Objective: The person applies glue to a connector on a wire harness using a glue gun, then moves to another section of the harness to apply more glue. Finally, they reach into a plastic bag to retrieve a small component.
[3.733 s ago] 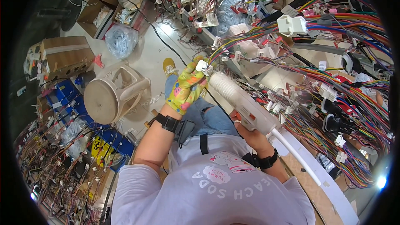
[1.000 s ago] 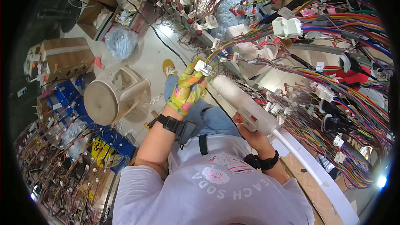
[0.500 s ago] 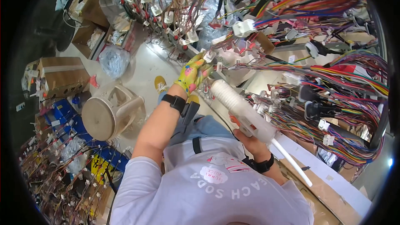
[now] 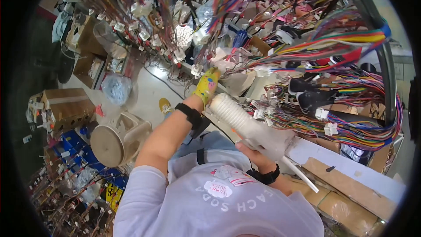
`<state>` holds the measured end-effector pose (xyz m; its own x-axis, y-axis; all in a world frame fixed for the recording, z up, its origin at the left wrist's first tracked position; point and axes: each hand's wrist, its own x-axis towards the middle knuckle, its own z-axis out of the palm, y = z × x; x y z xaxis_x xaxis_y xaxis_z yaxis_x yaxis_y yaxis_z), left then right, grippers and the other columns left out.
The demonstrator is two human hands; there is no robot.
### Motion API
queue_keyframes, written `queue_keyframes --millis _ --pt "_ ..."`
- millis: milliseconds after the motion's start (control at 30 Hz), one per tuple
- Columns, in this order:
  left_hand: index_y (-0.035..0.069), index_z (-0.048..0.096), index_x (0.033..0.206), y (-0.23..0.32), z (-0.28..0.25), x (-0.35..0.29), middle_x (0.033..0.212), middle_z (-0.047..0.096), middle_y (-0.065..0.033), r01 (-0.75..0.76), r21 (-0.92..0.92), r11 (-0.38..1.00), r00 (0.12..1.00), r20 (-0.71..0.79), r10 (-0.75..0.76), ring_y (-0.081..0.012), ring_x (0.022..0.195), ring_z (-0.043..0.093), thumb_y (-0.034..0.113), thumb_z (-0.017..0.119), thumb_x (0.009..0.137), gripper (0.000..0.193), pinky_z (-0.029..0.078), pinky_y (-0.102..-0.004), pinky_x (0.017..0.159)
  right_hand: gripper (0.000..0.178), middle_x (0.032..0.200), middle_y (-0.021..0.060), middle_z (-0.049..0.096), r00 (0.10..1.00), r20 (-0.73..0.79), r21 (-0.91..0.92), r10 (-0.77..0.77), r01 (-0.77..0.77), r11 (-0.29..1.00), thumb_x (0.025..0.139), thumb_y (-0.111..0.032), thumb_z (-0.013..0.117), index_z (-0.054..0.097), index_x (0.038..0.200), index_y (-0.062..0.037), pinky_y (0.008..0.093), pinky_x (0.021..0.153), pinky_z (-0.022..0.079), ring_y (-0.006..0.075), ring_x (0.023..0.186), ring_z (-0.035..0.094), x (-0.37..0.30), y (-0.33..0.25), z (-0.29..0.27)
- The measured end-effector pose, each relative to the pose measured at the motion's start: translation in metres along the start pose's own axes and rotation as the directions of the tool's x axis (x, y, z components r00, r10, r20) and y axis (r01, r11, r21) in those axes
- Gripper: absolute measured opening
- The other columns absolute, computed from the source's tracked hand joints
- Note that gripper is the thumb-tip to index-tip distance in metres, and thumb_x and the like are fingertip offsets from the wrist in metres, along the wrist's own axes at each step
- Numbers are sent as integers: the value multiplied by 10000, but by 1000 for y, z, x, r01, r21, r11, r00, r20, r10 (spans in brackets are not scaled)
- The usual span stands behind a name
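Note:
My right hand point(image 4: 256, 157) is wrapped round the handle of a white hot glue gun point(image 4: 263, 139). The gun's ribbed front end points up and left toward my other hand, and a white glue stick point(image 4: 300, 174) sticks out of its back. My left hand point(image 4: 206, 88), in a yellow patterned glove, reaches in among the hanging wires with its fingers drawn together. Its fingertips are partly hidden, so what they grip cannot be made out. A white connector point(image 4: 197, 70) hangs just left of those fingers. From near them a bundle of coloured wires point(image 4: 307, 52) runs off to the right.
Wire harnesses with white connectors point(image 4: 331, 128) hang from a dark frame point(image 4: 388, 74) on the right. A beige stool point(image 4: 107, 145), a cardboard box point(image 4: 68, 109) and a clear plastic bag point(image 4: 116, 89) stand on the left. A long board point(image 4: 346, 166) lies at the lower right.
The view has turned, so the scene sits lower and further left. My left hand has shifted slightly right of the white connector that was at its fingertips. The glue gun stays in my right hand.

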<state>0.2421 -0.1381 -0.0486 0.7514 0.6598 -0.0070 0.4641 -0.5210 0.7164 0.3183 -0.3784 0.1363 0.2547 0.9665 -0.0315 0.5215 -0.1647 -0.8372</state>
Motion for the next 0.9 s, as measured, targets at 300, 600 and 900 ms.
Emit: queue_keyframes --millis 300,600,900 --pt "70 462 1350 0 21 41 1353 494 -93 652 -724 225 752 578 -316 -204 1254 411 636 367 905 727 299 -369 1045 389 989 130 632 999 7 96 -42 41 995 745 -126 730 589 1091 -16 324 757 525 259 845 643 16 -46 -14" --pt "45 530 1201 16 -7 -40 845 574 -18 197 -977 85 855 129 -502 -98 739 555 214 624 888 368 468 -226 636 433 980 136 665 996 67 186 -61 47 981 762 -210 728 598 1134 -30 340 762 520 261 857 656 15 -21 -2" --pt "88 532 1195 51 -69 -120 919 600 -30 334 -939 85 823 247 -512 -137 768 584 143 587 913 293 498 -272 676 382 1128 186 615 949 74 457 -308 242 856 778 -113 675 598 1127 21 413 906 479 362 1030 602 25 -3 13"
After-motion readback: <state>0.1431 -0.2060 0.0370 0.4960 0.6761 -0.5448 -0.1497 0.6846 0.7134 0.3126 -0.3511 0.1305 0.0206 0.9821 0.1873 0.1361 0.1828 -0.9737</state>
